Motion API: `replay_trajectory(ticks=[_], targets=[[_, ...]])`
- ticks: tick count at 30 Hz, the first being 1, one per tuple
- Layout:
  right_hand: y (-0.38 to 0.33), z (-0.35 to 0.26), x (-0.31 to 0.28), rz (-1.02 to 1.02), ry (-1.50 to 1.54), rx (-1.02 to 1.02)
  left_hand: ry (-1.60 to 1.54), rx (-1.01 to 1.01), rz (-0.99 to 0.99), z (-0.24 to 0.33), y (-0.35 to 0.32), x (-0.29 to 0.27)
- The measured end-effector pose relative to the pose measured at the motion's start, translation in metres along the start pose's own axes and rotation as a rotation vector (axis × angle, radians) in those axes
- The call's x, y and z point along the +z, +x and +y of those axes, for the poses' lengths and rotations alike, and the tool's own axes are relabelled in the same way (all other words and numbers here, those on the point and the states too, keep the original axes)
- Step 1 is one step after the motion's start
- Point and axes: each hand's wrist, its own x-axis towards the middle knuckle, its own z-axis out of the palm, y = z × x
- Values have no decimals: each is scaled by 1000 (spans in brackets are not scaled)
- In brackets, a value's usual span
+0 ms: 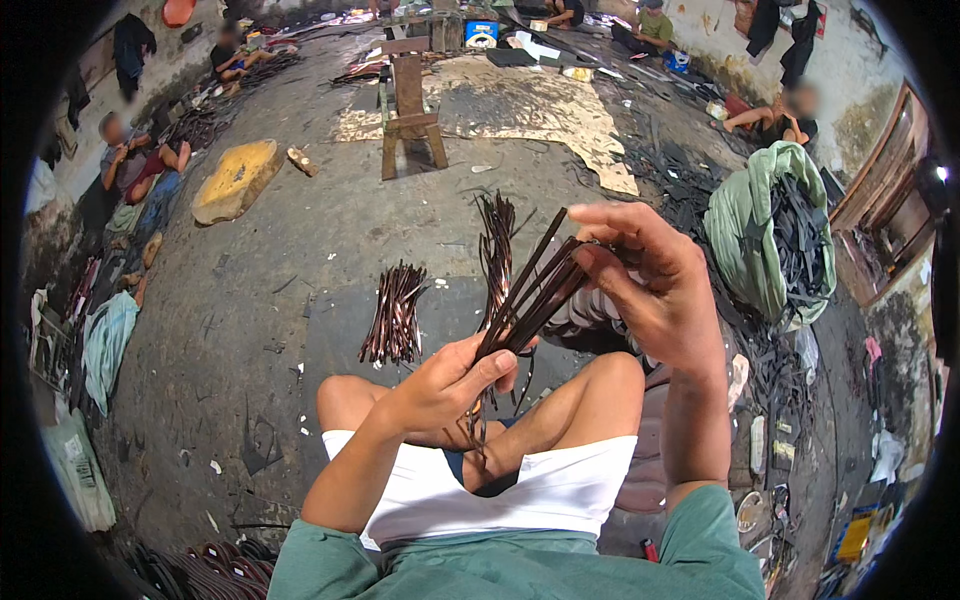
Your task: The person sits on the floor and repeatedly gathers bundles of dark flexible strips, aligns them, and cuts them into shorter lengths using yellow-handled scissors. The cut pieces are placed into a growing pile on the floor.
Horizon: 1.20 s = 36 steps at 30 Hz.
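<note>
My left hand [450, 382] grips the lower end of a bundle of thin dark brown strips [527, 300] above my bent knees. My right hand [650, 285] pinches the upper ends of those strips between thumb and fingers, fanning them apart. Two more bunches of the same strips lie on the concrete floor in front of me: a short bunch [394, 315] to the left and a longer bunch [495, 245] just behind the held one. I sit on the floor in white shorts and a green shirt.
A green sack [750, 230] full of dark strips stands to the right, with more scraps strewn around it. A wooden stool [410, 110] and a yellow slab [235, 180] sit farther off. Several other people sit along the walls at left and back.
</note>
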Motion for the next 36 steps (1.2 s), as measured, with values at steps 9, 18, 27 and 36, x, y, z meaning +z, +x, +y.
replay_trajectory(ticks=[9,18,27,36], targets=[[3,8,-7,-126,-293,-219,6,-24,-25,-4,1,1],[0,16,8,10,133,107,120,-3,-6,-3,2,-1],[0,17,14,-21,313,75,63,-6,12,-3,1,-3],[4,21,12,-36,4,8,73,12,4,-10,0,-2]])
